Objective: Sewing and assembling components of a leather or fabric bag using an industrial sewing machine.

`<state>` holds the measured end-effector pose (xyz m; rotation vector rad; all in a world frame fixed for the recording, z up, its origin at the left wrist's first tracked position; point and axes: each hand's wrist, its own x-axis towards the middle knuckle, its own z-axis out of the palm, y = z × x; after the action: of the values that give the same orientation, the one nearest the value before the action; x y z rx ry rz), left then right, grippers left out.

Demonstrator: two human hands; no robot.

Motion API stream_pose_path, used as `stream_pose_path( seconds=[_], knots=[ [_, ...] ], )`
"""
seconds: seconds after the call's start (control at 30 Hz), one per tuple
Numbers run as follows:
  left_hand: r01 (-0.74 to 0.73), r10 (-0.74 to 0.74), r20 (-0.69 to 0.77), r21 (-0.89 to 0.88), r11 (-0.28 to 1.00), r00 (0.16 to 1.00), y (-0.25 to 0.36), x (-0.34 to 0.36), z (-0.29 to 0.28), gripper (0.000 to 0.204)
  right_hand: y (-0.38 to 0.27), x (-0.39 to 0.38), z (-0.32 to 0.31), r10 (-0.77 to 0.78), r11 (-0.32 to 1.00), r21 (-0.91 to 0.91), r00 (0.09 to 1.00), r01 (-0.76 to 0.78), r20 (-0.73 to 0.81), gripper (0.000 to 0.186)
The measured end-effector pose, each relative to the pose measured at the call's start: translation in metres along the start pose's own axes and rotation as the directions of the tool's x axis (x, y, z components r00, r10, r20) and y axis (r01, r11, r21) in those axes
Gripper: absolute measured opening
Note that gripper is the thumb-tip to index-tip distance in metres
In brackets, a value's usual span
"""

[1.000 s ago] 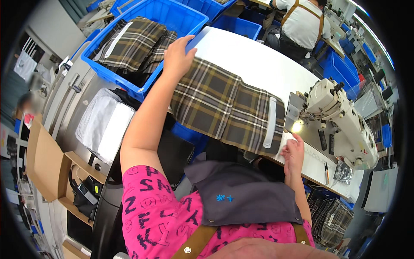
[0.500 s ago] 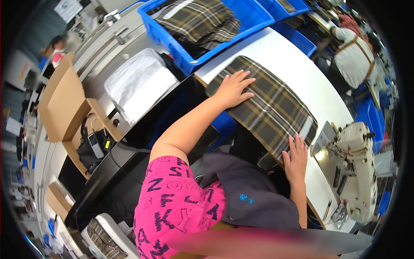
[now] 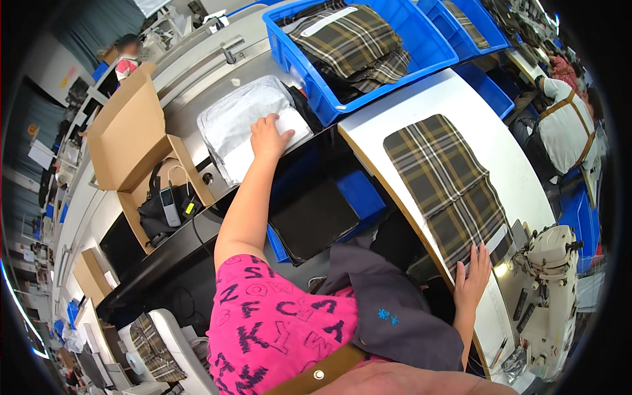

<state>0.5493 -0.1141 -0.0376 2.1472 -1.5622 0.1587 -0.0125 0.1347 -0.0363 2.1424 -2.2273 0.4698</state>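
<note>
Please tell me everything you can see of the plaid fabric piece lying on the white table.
The plaid fabric piece is dark grey-brown with olive-tan bands and thin white lines, and looks like woven cloth. It lies mostly flat on the white table, its far corners rounded, a crease or seam crossing its middle. A pale strip shows near the end by the sewing machine. The right hand rests its fingertips at that end.

2 hands [image 3: 268, 139], 1 flat plaid pc. [image 3: 444, 174], 1 sewing mach. [image 3: 553, 253] – nearby, 1 wht. stack [image 3: 227, 118]
</note>
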Motion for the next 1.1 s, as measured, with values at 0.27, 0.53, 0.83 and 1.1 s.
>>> stream_pose_path(
  seconds=[0.27,0.53,0.83,1.1],
  knots=[
    [-0.052,0.032,-0.084,-0.249,0.967,0.996,-0.013,0.025,-0.013,0.022,0.003,-0.005,0.002,-0.020,0.996,0.087,0.998,0.025,-0.063,0.047],
    [-0.408,0.050,-0.483,-0.674,0.615,0.874,0.064,0.023,-0.156,0.019,0.012,-0.008,-0.006,-0.058,0.979,0.179,0.979,0.093,-0.193,0.039],
    [0.355,0.404,0.187,-0.847,-0.396,0.896,0.228,-0.029,-0.216,0.035,-0.038,0.056,-0.035,0.065,0.355,0.935,0.998,-0.007,-0.018,0.071],
    [0.846,0.699,0.529,-0.490,-0.212,0.481,0.373,-0.105,-0.087,0.042,0.001,0.022,-0.019,0.345,-0.456,0.869,0.862,-0.193,0.372,0.056]
  ],
)
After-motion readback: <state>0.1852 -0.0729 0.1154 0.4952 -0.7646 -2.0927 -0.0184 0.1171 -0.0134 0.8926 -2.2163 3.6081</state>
